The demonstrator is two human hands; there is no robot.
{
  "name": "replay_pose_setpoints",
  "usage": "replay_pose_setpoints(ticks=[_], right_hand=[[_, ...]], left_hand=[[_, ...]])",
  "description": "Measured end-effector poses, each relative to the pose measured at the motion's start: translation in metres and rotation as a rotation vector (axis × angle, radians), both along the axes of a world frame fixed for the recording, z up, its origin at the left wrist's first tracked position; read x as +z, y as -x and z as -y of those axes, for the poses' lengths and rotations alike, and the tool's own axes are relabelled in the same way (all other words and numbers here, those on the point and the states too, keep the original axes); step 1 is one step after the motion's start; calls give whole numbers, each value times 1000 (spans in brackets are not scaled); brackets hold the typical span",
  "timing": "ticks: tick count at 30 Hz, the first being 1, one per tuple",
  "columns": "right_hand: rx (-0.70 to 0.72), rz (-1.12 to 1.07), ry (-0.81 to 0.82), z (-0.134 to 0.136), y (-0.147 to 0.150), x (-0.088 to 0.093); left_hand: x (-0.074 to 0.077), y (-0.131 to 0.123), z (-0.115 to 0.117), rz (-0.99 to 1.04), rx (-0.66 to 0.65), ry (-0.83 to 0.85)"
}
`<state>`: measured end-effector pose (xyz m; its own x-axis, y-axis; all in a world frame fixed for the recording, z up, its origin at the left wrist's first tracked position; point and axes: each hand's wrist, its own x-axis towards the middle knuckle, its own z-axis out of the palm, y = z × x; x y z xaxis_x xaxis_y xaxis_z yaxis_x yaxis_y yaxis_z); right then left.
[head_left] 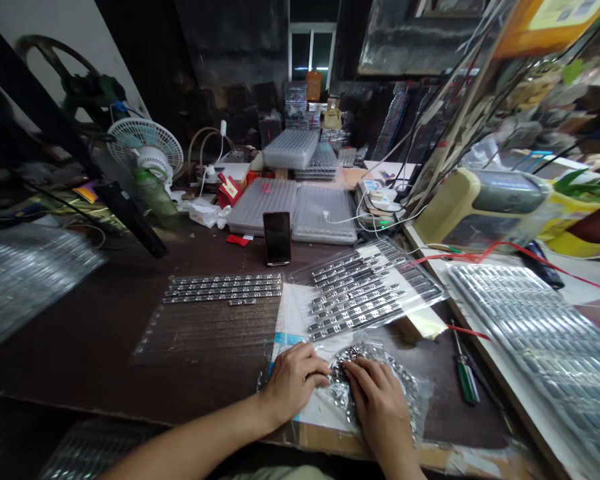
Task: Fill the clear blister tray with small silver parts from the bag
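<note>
Left hand point(295, 381) and right hand point(377, 413) — both half-closed — grip a crinkly silver bag point(367, 357) near the table point(80, 333)'s near edge.

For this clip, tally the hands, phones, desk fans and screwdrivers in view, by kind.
Hands, left hand and right hand: 2
Smartphone: 1
White desk fan: 1
Green-handled screwdriver: 1
Total: 5
</note>
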<state>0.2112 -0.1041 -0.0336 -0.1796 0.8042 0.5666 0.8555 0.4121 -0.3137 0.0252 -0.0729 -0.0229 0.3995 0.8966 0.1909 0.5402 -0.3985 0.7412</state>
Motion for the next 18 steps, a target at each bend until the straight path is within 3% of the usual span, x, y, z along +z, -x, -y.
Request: replay_pose_setpoints(ticks=[5, 8, 13, 16, 18], right_hand=[[11, -29, -10, 0, -1, 2], [34, -74, -15, 1, 2, 7], [82, -117, 88, 0, 25, 14], [70, -109, 145, -1, 40, 14], [57, -105, 152, -3, 45, 13]], left_hand=[[-1, -2, 3, 55, -11, -2], [7, 7, -8, 99, 43, -25], [24, 54, -62, -126, 350, -188], [20, 87, -87, -281, 463, -242], [14, 104, -91, -332, 503, -260]])
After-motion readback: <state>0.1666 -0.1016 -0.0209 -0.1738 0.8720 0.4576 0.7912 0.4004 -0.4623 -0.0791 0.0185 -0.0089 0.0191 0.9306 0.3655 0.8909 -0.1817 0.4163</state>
